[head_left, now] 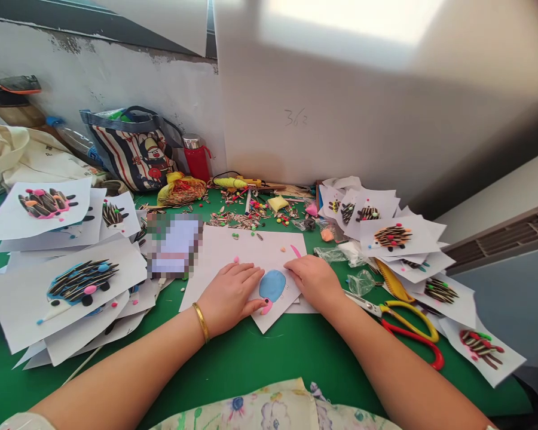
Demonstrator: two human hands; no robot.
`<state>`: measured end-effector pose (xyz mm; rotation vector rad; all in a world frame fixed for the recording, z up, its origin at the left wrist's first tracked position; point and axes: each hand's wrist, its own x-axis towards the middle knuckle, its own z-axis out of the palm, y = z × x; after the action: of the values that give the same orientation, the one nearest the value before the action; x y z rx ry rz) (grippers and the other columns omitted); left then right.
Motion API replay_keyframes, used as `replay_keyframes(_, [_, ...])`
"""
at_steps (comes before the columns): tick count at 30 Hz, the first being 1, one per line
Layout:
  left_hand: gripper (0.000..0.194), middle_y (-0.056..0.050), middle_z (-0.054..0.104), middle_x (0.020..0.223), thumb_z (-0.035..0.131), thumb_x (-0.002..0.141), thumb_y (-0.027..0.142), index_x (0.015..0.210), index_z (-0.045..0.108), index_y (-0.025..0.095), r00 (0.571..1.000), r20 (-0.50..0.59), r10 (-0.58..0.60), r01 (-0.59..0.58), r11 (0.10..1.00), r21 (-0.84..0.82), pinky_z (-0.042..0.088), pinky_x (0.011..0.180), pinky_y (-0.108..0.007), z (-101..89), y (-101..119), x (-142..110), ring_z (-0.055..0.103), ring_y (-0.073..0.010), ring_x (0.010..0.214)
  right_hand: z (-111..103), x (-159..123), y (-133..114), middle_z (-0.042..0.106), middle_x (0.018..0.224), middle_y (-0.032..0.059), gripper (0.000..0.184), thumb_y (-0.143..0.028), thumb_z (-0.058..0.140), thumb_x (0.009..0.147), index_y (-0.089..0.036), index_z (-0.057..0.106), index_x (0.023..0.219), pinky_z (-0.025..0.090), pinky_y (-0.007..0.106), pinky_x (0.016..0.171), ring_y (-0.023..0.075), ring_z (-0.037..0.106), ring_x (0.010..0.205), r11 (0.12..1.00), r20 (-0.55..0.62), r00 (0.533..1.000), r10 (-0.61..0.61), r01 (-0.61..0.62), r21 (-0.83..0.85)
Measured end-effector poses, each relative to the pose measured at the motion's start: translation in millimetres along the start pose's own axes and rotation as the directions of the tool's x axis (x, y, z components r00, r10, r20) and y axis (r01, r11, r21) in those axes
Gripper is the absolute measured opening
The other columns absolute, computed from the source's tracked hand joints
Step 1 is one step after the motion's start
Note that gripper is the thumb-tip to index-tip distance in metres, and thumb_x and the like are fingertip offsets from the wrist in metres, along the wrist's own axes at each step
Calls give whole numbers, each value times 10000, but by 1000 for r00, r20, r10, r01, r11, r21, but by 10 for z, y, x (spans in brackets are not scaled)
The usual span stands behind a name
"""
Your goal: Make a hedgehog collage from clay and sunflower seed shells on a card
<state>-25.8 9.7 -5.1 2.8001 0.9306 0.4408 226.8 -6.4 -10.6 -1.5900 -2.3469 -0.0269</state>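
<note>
A small white paper card (265, 321) lies tilted between my hands, over a larger white sheet (201, 285). It bears a flat blue clay oval (272, 285) with a pink and black clay bit (266, 306) at its lower left. My left hand (234, 292) lies open on the papers, its fingers stretched out and its thumb tip beside the pink bit. My right hand (316, 282) is closed at the card's right side, fingers curled together; what its fingertips hold, if anything, is hidden. A pink clay strip (296, 251) lies just above it.
Scissors (406, 322) lie right of my right hand. Stacks of hedgehog pictures (83, 283) stand on both sides. A phone (176, 245) is at left. Sunflower seeds (233, 218) and clay bits are scattered behind, near a red flask (196, 160) and a striped bag (130, 146).
</note>
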Motion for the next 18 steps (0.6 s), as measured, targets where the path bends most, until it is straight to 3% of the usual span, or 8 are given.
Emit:
replay_keyframes(6, [543,-132,655,1229,596,898,494,1342,551,184,999,-37,-1,0,1000,-18,417,1057,-517,-18,8,6,576,-300,1182,61,34,-12,756,1035,41,240,-135,526,932,-210,711,1067,471,317,841,199,679,965,999,-16,1000,-23,24,27])
replay_keyframes(12, [680,-133,518,1442,655,871,380,1471,388,199,998,0,55,-55,996,-76,403,1093,-483,13,-31,-22,453,-297,1351,61,44,17,748,1053,51,229,-142,543,927,-204,695,1086,464,320,862,197,672,994,997,-43,999,13,-10,72])
replay_keyframes(18, [726,-157,538,1418,679,853,383,1475,366,178,998,52,35,-31,997,-74,403,1086,-478,39,-27,-7,468,-303,1345,31,34,35,740,981,48,152,-202,580,930,-223,726,968,447,330,835,211,639,934,994,-52,996,70,-65,92])
